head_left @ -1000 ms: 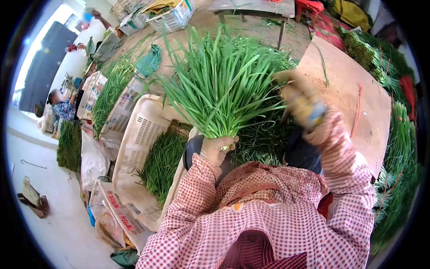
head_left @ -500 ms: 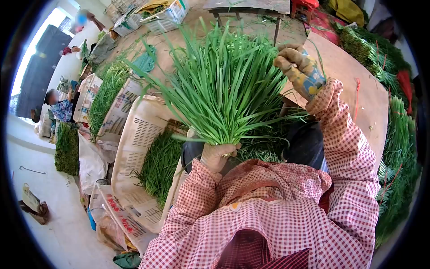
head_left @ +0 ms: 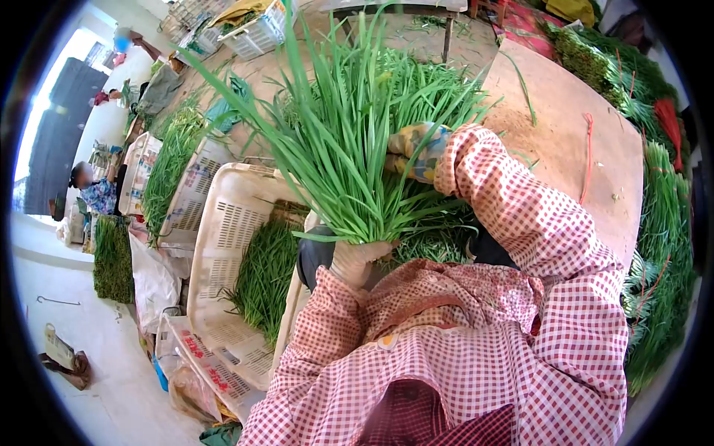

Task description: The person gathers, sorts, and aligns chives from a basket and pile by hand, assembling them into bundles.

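Observation:
A large bunch of garlic chives (head_left: 338,160) stands upright in my left hand (head_left: 358,260), which wears a pale glove. Its fingers are closed round the pale lower stems, and the leaves fan out above. My right hand (head_left: 418,152), in a blue and yellow patterned glove with brownish fingers, is at the right side of this bunch, among the leaves. Those leaves hide its fingertips, so its grip does not show. Behind the bunch lies a bigger heap of chives (head_left: 431,85). Cut greens (head_left: 266,279) fill part of the crate on the left.
A white plastic crate (head_left: 210,245) stands at my left. On my right is a brown board (head_left: 554,141) with a red tie (head_left: 589,160) on it. Tied chive bundles (head_left: 658,215) are stacked beyond. A low table (head_left: 409,7) stands ahead; a person (head_left: 100,193) sits far left.
My right hand has come down and left from above the board into the right side of the bunch. My left hand keeps its hold, and the leaves have spread differently.

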A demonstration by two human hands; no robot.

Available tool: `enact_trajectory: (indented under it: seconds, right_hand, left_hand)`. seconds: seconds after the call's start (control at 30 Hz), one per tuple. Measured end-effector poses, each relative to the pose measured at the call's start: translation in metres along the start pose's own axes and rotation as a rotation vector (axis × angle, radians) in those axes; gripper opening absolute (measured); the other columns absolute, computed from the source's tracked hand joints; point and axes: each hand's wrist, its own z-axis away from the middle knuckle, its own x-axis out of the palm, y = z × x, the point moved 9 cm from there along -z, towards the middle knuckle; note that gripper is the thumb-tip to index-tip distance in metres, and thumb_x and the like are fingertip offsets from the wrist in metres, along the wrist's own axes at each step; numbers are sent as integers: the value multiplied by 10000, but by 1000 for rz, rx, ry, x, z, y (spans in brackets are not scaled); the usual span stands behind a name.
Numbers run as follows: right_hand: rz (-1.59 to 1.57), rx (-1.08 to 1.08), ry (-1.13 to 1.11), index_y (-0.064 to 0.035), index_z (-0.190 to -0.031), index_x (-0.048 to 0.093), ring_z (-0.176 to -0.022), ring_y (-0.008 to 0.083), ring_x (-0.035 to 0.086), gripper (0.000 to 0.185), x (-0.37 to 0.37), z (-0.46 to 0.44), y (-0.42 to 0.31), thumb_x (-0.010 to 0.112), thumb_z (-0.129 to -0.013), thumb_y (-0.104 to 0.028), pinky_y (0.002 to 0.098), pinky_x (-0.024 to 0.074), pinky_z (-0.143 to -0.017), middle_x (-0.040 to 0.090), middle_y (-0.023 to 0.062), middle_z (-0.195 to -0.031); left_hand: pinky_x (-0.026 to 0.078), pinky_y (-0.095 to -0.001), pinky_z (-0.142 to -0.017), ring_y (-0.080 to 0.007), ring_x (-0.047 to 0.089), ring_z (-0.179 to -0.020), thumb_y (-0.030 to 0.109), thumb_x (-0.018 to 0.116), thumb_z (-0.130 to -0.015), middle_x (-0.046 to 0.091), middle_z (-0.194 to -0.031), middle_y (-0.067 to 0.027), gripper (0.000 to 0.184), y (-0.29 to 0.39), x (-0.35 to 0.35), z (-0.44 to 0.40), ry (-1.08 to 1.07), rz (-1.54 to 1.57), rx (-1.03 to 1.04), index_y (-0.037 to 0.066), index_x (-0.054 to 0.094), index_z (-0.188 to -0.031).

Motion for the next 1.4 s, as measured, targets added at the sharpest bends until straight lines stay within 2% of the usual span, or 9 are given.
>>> enact_trajectory:
  seconds: [0.17,0.27,0.37,0.47,0.57,0.7,0.93,1.17,1.4]
  right_hand:
    - [1220,119,452,-51,-986,589,-695,181,523,186,-26,-18,-43,609,-824,-140,369,484,-733,577,86,-804]
    - [882,389,1099,-33,-1110,555,-820,205,621,395,-10,16,-138,516,-931,-383,340,529,-754,632,71,-918]
    - [-380,38,306,-95,-1037,600,-526,115,538,340,-171,51,-135,586,-895,-404,244,470,-442,622,46,-755]
    - [602,-138,1327,-120,-864,606,-483,39,442,287,-11,105,-210,561,-909,-399,183,276,-399,503,-56,-621]
    - [191,383,1166,-75,-1128,553,-696,178,484,375,-34,156,-64,564,-894,-367,321,413,-608,528,33,-834]
    - [1475,1079,-54,-90,-1286,484,-1118,291,524,471,100,128,-30,564,-887,-326,409,446,-924,528,152,-1240]
    - [940,720,252,-66,-944,652,-641,174,594,312,122,61,9,651,-819,-352,319,479,-597,617,65,-712]
    - [1228,407,368,-56,-1225,504,-639,263,619,409,153,37,-45,628,-854,-176,368,475,-586,623,105,-707]
    - [1249,375,285,-49,-1009,576,-769,291,625,165,110,11,-22,616,-874,-134,359,491,-658,644,128,-844]
  left_hand:
    - [472,-318,-568,-204,612,-741,46,689,-649,646,-891,-92,398,-2,-7,3,-2,-103,-57,38,603,-1038]
    - [489,-308,-576,-206,613,-756,48,689,-661,644,-919,-89,408,5,-17,4,67,62,-56,43,601,-1060]
    - [560,-292,-642,-210,617,-806,3,622,-732,630,-1021,-113,414,13,-45,-7,54,435,-17,17,569,-1143]
    - [551,-298,-631,-216,610,-838,-37,564,-779,613,-1075,-131,398,49,-47,-14,-39,656,139,-16,541,-1176]
    - [535,-285,-626,-211,598,-854,-38,544,-810,602,-1108,-140,411,52,-57,-20,-92,750,165,-25,509,-1219]
    - [543,-287,-606,-223,613,-822,-30,568,-802,611,-1106,-141,410,45,-56,-13,-76,807,88,-13,518,-1208]
    - [549,-286,-620,-213,647,-818,13,646,-745,658,-982,-107,341,1,-52,4,85,514,-55,5,603,-1084]
    - [493,-316,-682,-195,618,-853,75,726,-694,648,-980,-42,391,5,-30,8,86,197,-101,127,617,-1066]
    - [490,-328,-640,-200,602,-826,66,730,-689,629,-982,-22,374,-2,-34,14,233,272,-190,111,618,-1043]
